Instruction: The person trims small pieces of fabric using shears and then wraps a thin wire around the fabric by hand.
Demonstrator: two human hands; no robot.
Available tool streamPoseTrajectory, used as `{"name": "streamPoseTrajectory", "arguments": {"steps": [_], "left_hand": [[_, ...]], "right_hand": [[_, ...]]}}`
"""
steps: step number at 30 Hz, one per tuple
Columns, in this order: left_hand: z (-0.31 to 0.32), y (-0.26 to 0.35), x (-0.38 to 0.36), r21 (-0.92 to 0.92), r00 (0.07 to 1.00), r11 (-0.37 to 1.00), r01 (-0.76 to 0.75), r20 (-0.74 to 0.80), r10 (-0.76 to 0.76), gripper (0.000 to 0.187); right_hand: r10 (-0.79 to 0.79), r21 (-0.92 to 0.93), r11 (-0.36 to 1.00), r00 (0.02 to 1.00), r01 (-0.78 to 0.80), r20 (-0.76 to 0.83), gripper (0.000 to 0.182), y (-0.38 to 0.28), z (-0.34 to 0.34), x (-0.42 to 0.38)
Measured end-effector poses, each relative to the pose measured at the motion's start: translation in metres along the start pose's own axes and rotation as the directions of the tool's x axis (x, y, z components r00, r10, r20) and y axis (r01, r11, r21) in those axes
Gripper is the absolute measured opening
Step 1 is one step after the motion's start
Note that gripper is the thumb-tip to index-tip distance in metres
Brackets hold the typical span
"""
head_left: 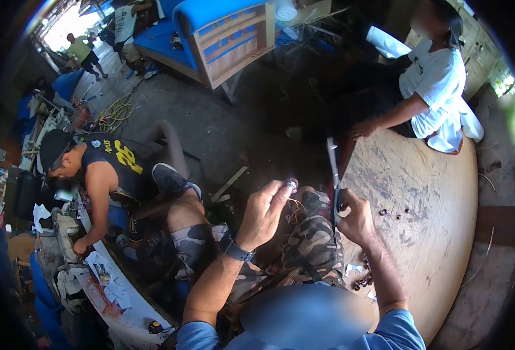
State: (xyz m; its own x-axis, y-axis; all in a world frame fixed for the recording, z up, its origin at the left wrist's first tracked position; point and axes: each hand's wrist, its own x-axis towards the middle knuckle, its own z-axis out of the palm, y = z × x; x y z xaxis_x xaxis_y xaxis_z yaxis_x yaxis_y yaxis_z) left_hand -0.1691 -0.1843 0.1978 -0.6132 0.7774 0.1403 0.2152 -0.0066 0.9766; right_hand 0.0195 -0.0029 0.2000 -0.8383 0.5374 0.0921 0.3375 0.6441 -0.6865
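Between the thumb and fingers of my left hand (261, 216) is a small dark, shiny round piece (293, 183), perhaps a covered button. A thin light string (296, 205) hangs below it, over my camouflage shorts. My right hand (357, 221) grips a pair of scissors (334, 166) by the handles, the long blades pointing away from me. Whether the blades are apart is hard to make out. Several small dark round pieces (384, 212) lie on the wooden tabletop (432, 181) to my right, and a cluster of more (363, 282) sits near my right forearm with paper scraps.
A person in a white shirt (438, 76) sits at the table's far end. At left, a person in a dark jersey (114, 160) bends over a long workpiece (135, 318). A blue sofa with a bare wooden frame (231, 38) stands ahead. Yellow cord (116, 111) lies on the floor.
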Motion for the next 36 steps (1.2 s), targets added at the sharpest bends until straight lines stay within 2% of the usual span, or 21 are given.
{"name": "streamPoseTrajectory", "arguments": {"steps": [2, 4, 5, 7, 8, 11, 12, 14, 15, 18, 19, 22, 23, 26, 27, 30, 36], "left_hand": [[-0.001, 0.011, -0.002, 0.008, 0.992, 0.993, 0.122, 0.039, -0.122, 0.028], [-0.002, 0.011, 0.0, 0.034, 1.0, 0.999, -0.012, 0.008, 0.012, 0.029], [-0.003, 0.005, 0.002, -0.09, 0.999, 0.996, 0.027, 0.033, -0.024, 0.028], [-0.004, -0.003, 0.003, -0.25, 0.999, 0.967, 0.038, 0.027, -0.032, 0.027], [-0.008, 0.004, 0.004, -0.285, 1.0, 0.959, -0.004, 0.012, 0.008, 0.027], [-0.013, -0.008, 0.006, -0.34, 0.997, 0.938, -0.074, -0.004, 0.077, 0.028], [-0.014, -0.007, 0.007, -0.371, 0.999, 0.928, -0.041, 0.01, 0.048, 0.028], [-0.018, -0.003, 0.005, -0.434, 0.999, 0.9, 0.029, 0.047, -0.01, 0.028], [-0.016, -0.004, 0.006, -0.422, 0.999, 0.907, 0.005, 0.035, 0.01, 0.027], [-0.015, -0.005, 0.003, -0.422, 0.986, 0.906, 0.035, 0.165, 0.039, 0.028], [-0.015, -0.003, 0.002, -0.367, 0.978, 0.93, 0.011, 0.198, 0.067, 0.03], [-0.012, -0.006, 0.001, -0.488, 0.943, 0.862, 0.138, 0.331, 0.036, 0.034], [-0.01, -0.006, 0.0, -0.508, 0.943, 0.854, 0.113, 0.326, 0.069, 0.035], [-0.014, 0.002, -0.002, -0.52, 0.924, 0.833, 0.191, 0.38, 0.026, 0.036], [-0.013, 0.001, -0.002, -0.531, 0.923, 0.826, 0.191, 0.384, 0.033, 0.036], [-0.011, 0.001, -0.003, -0.559, 0.919, 0.807, 0.192, 0.391, 0.053, 0.036], [-0.013, 0.004, -0.003, -0.586, 0.911, 0.779, 0.224, 0.411, 0.047, 0.036]], "right_hand": [[-0.013, 0.348, 0.937, 0.997, 0.037, -0.072, 0.037, -0.009, 0.014, 0.012], [0.045, 0.556, 0.831, 0.997, 0.0, -0.068, 0.034, -0.036, 0.019, 0.023], [0.05, 0.594, 0.804, 0.993, 0.023, -0.107, 0.038, -0.049, 0.023, 0.029], [0.055, 0.569, 0.823, 0.996, -0.005, -0.072, 0.052, -0.044, 0.03, 0.034], [0.046, 0.61, 0.792, 0.997, 0.003, -0.063, 0.052, -0.047, 0.034, 0.035], [0.008, 0.647, 0.761, 0.997, 0.047, -0.082, 0.043, -0.053, 0.036, 0.033], [0.022, 0.639, 0.767, 0.994, 0.053, -0.109, 0.04, -0.035, 0.039, 0.031], [0.074, 0.76, 0.644, 0.981, 0.089, -0.178, 0.029, -0.016, 0.048, 0.034], [0.052, 0.762, 0.636, 0.979, 0.118, -0.195, 0.028, -0.023, 0.045, 0.037], [-0.007, 0.759, 0.634, 0.982, 0.15, -0.188, 0.031, -0.054, 0.032, 0.04], [-0.023, 0.755, 0.638, 0.984, 0.153, -0.179, 0.032, -0.063, 0.03, 0.042], [-0.183, 0.767, 0.592, 0.968, 0.246, -0.17, 0.041, -0.064, 0.029, 0.048], [-0.175, 0.827, 0.532, 0.979, 0.184, -0.105, 0.048, -0.053, 0.032, 0.048], [-0.159, 0.855, 0.491, 0.982, 0.169, -0.103, 0.049, -0.052, 0.037, 0.04], [-0.126, 0.835, 0.534, 0.989, 0.135, -0.079, 0.048, -0.056, 0.034, 0.039], [-0.075, 0.881, 0.469, 0.996, 0.068, -0.038, 0.046, -0.067, 0.03, 0.039], [-0.143, 0.867, 0.491, 0.99, 0.082, -0.013, 0.045, -0.072, 0.028, 0.041]]}}
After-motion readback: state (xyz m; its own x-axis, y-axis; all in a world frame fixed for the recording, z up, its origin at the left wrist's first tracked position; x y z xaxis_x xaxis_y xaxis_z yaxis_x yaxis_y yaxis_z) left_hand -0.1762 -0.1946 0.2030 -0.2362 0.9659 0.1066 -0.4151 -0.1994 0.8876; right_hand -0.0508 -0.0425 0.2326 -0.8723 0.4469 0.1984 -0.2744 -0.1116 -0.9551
